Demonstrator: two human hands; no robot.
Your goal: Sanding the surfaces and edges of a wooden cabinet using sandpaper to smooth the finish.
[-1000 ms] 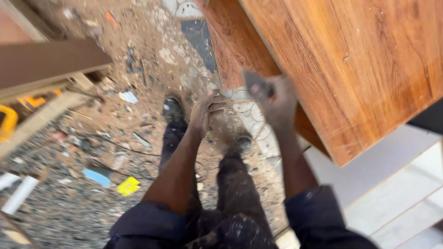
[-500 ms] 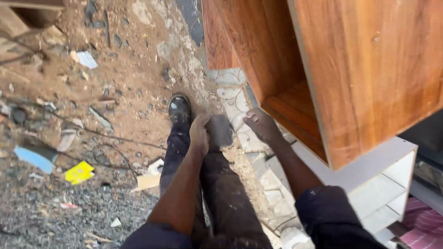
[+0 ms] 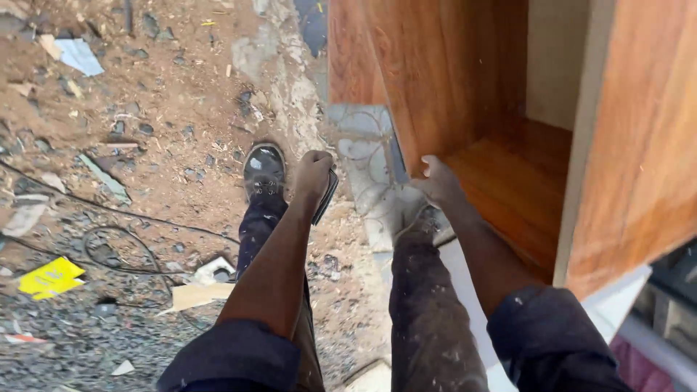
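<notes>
My left hand is closed around a flat dark object, held out over my left leg and black boot. My right hand rests against the lower front edge of a wooden cabinet, its fingers curled at the side panel where it meets the bottom shelf. The cabinet has brown wood-grain panels and an open compartment with a pale back wall. Both forearms are bare below dark blue sleeves.
I stand on dirt ground strewn with debris. A yellow scrap, a pale board offcut, a grey paper and a thin black cable lie to the left. A patterned grey slab sits under the cabinet, with white panels beside it.
The view has swung right, revealing the cabinet's open compartment. My right hand has moved from open air to the cabinet's lower edge. My left hand stays closed on the dark object.
</notes>
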